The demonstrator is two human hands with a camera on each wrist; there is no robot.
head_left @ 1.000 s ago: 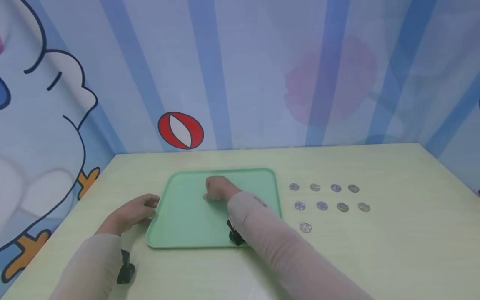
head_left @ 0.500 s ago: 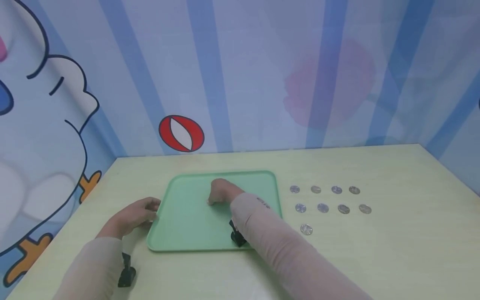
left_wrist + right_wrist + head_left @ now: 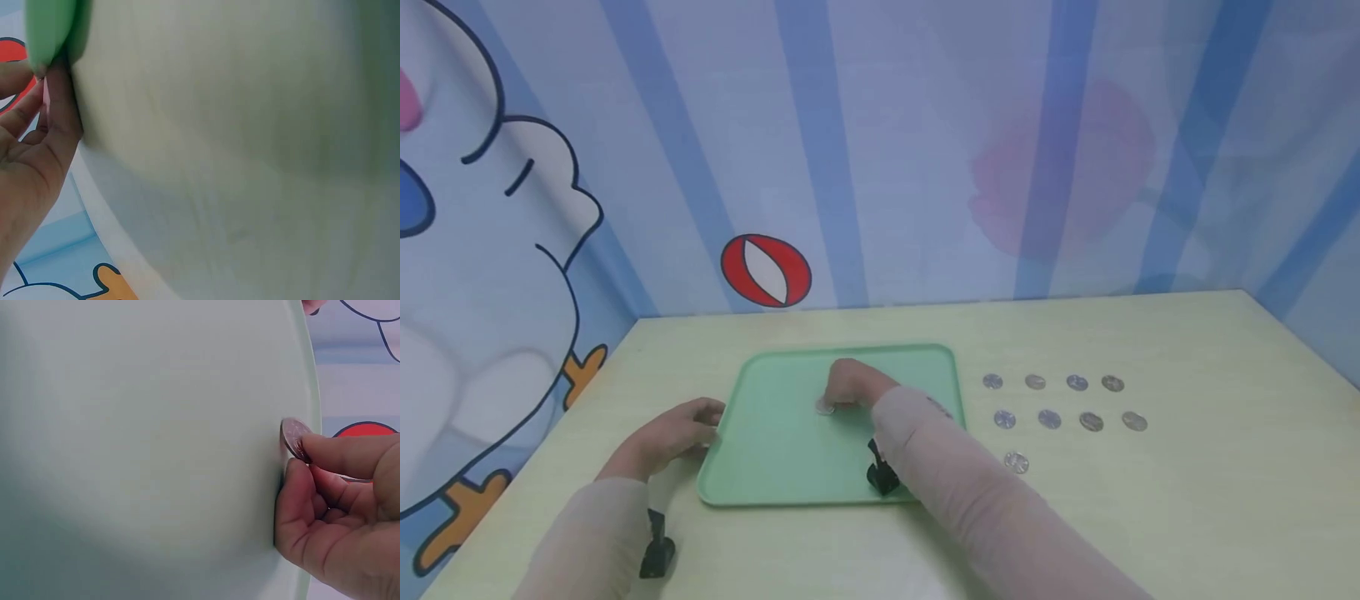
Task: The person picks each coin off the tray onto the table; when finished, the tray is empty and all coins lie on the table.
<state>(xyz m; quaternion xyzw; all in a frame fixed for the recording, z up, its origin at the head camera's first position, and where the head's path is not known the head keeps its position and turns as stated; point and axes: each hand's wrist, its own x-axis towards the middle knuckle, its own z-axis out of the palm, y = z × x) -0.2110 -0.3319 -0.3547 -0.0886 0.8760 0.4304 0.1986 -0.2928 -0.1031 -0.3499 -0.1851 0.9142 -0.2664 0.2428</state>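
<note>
My right hand (image 3: 853, 383) is low over the green tray (image 3: 775, 458), near its middle. Between thumb and curled index finger it pinches a silver coin (image 3: 295, 437), whose tilted edge is right at the tray's surface in the right wrist view. The same coin (image 3: 824, 406) shows at the fingertips in the head view. At the tray's left side, my left hand (image 3: 673, 433) holds the rim (image 3: 49, 31) between thumb and fingers; the other fingers are curled behind.
Right of the tray, several silver coins lie flat on the pale table (image 3: 1225, 500) in rows, among them a back-row coin (image 3: 992, 381) and a single front coin (image 3: 1017, 462). A printed blue striped backdrop (image 3: 910, 167) rises behind the table.
My right hand has shifted slightly right over the tray, and the coin at its fingertips has come into clearer view. The left hand stays at the tray's rim.
</note>
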